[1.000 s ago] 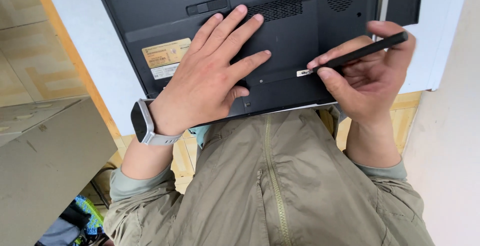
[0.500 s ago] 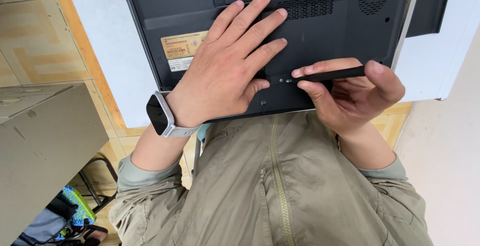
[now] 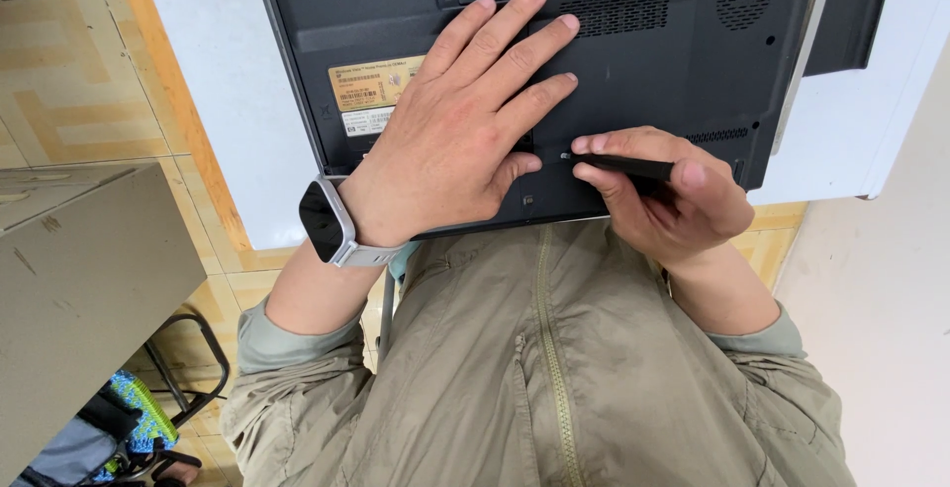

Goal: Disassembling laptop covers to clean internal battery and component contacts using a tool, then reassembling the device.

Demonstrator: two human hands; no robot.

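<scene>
1. The laptop (image 3: 633,61) lies bottom side up on a white table (image 3: 228,101). Its bottom is hard, dark plastic, flat and smooth, with rows of small air slots and a round patch of tiny holes near its far right corner.
2. A tan sticker (image 3: 376,83) and a small white one sit on the laptop's left part, just left of the left hand.
3. The left hand (image 3: 465,141) lies flat and open on the laptop's bottom, fingers spread wide. It holds nothing and only presses down.
4. The right hand (image 3: 673,200) is at the laptop's near edge. Its fingers are closed around a thin black screwdriver (image 3: 623,165), held like a pen.
5. The screwdriver's metal tip points left and touches the laptop just beside the left thumb.
6. A watch (image 3: 327,222) with a dark square face and a pale band is on the left wrist, at the laptop's near left corner.
7. A soft, crinkly green-grey jacket (image 3: 544,368) with a zip is below the laptop's near edge.
8. A grey cabinet (image 3: 79,289) stands far left of the laptop.
</scene>
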